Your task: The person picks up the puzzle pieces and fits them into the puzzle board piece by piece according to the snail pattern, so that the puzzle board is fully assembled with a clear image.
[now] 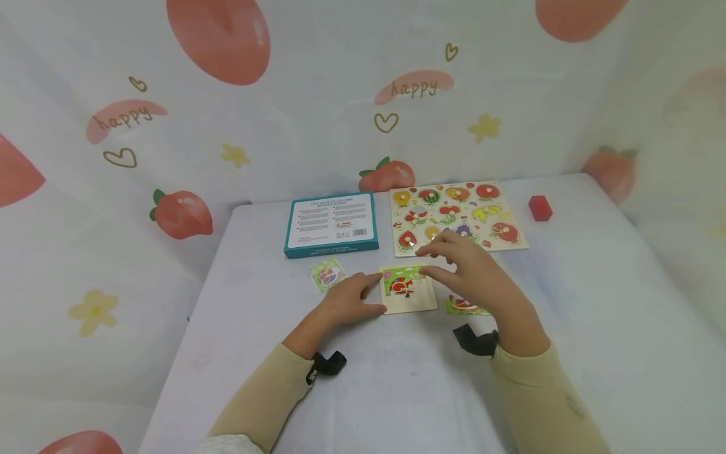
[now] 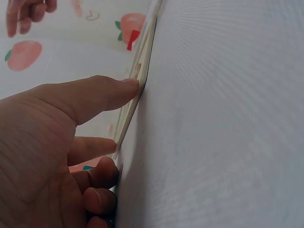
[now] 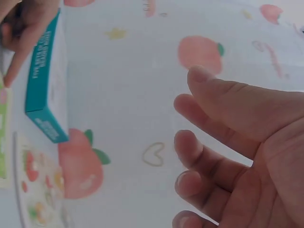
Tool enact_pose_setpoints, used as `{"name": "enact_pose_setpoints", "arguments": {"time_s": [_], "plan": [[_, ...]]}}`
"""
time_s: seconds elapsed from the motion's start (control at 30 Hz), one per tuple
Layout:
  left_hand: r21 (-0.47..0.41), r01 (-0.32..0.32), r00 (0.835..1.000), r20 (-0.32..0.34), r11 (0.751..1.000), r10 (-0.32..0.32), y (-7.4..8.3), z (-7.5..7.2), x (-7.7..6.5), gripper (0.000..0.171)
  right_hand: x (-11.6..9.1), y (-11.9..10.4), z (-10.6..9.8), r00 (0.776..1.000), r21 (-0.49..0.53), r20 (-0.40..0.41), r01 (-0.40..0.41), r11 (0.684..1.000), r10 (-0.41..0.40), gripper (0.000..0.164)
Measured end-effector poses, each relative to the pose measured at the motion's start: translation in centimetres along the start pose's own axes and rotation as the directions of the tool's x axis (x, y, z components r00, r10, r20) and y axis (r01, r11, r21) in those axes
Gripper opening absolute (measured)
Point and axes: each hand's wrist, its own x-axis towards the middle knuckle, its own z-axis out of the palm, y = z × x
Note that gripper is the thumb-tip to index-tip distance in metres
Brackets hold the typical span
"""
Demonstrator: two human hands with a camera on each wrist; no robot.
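Note:
A small square wooden puzzle board (image 1: 409,302) lies on the table, its lower part bare wood and a green-and-red picture piece (image 1: 401,284) on its upper part. My left hand (image 1: 348,299) touches the board's left edge with thumb and index finger spread apart; the left wrist view shows the thumb (image 2: 107,92) against the edge and other fingers bent. Above the board's right side hovers my right hand (image 1: 473,271), fingers loosely bent, with nothing between them in the right wrist view. One loose picture piece (image 1: 327,275) lies left of the board; another (image 1: 466,306), partly hidden, lies to its right.
Behind the board lie a teal-edged box (image 1: 331,224) and a larger fruit knob puzzle (image 1: 454,221), partly covered by my right hand. A red block (image 1: 541,208) stands at the back right. A fruit-printed cloth (image 1: 317,94) hangs behind the table.

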Motion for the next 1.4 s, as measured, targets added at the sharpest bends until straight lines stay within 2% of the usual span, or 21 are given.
{"name": "enact_pose_setpoints", "arguments": {"time_s": [0.23, 0.47, 0.67, 0.9, 1.07, 1.23, 1.4], "plan": [[-0.010, 0.008, 1.000, -0.003, 1.000, -0.008, 0.1, 0.0, -0.3, 0.078, -1.7, -0.6, -1.8, 0.984, -0.008, -0.114, 0.134, 0.991, -0.134, 0.030], [0.006, -0.005, 1.000, 0.011, 1.000, 0.005, 0.0, 0.1, -0.3, 0.078, -3.5, -1.0, -3.8, 0.955, -0.049, -0.206, 0.206, 0.977, -0.211, 0.036], [0.029, -0.034, 0.999, 0.013, 0.999, 0.033, 0.1, -0.1, -0.3, 0.076, -5.2, -1.3, -5.6, 0.932, -0.086, -0.270, 0.225, 0.971, -0.240, 0.047], [0.051, -0.027, 1.000, 0.014, 0.998, 0.026, 0.5, -0.2, -0.4, 0.074, -6.6, -0.8, -7.1, 0.922, -0.119, -0.309, 0.207, 0.971, -0.235, 0.051], [0.050, -0.025, 1.000, 0.016, 0.998, 0.024, 0.4, -0.1, -0.3, 0.074, -7.4, 0.4, -7.9, 0.914, -0.129, -0.340, 0.188, 0.974, -0.222, 0.052], [0.050, -0.030, 1.000, 0.010, 0.998, 0.029, 0.3, 0.0, -0.2, 0.072, -7.8, 2.3, -8.5, 0.929, -0.115, -0.325, 0.147, 0.982, -0.177, 0.046], [0.044, -0.029, 1.000, 0.011, 0.999, 0.028, 0.1, 0.0, -0.1, 0.072, -7.7, 4.2, -8.9, 0.973, -0.029, -0.230, 0.024, 0.999, -0.030, 0.035]]}}
